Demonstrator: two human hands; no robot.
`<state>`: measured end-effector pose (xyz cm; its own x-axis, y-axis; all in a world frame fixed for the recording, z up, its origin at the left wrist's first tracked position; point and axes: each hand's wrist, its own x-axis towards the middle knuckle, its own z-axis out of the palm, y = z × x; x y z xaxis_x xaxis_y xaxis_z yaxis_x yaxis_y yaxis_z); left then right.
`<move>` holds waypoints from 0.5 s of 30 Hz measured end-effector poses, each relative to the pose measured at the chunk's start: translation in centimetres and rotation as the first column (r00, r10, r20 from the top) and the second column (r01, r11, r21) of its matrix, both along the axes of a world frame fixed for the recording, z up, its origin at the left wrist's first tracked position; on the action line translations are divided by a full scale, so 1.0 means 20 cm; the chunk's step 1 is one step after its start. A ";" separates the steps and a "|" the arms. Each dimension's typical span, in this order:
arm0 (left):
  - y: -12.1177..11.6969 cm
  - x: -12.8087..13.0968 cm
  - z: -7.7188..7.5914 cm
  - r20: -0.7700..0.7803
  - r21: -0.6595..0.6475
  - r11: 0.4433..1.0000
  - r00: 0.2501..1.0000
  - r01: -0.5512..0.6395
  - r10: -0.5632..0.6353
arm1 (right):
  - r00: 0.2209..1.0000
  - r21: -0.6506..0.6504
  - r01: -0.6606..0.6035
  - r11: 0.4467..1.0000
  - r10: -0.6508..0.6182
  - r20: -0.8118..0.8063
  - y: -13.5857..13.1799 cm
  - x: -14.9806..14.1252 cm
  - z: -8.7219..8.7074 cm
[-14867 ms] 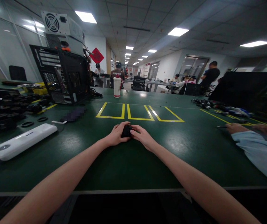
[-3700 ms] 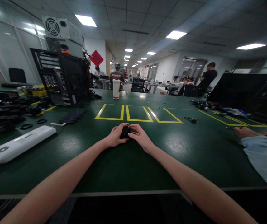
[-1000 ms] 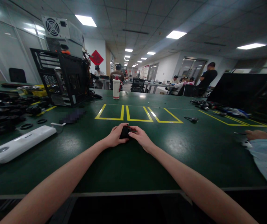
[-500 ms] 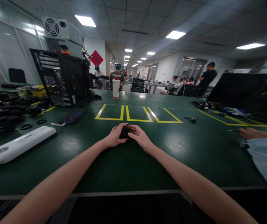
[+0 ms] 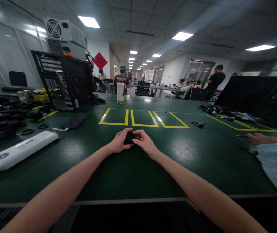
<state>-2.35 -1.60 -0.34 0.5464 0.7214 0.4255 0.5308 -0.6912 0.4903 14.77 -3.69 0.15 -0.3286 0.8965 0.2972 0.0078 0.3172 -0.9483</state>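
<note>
At table (image 5: 138, 174) ctr, blk part (image 5: 128, 138) is grasped by L hand (image 5: 119, 141); R hand (image 5: 145, 142) at edge, grip unclear; handling seemingly unfinished.

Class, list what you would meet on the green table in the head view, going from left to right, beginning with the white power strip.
White power strip → left hand → small black block → right hand → small dark item → co-worker's hand.

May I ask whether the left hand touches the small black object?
Touching: the head view shows the left hand holding the black object between thumb and fingers.
</note>
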 end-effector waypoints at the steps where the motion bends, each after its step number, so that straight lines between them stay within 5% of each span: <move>1: 0.00 0.00 0.00 -0.001 -0.003 1.000 1.000 0.001 -0.001 | 1.000 -0.004 0.009 1.000 -0.009 0.005 0.00 0.00 0.00; 15: 0.00 0.00 0.00 -0.007 0.005 1.000 1.000 -0.008 0.008 | 1.000 0.029 0.010 1.000 -0.010 -0.022 0.01 0.00 0.00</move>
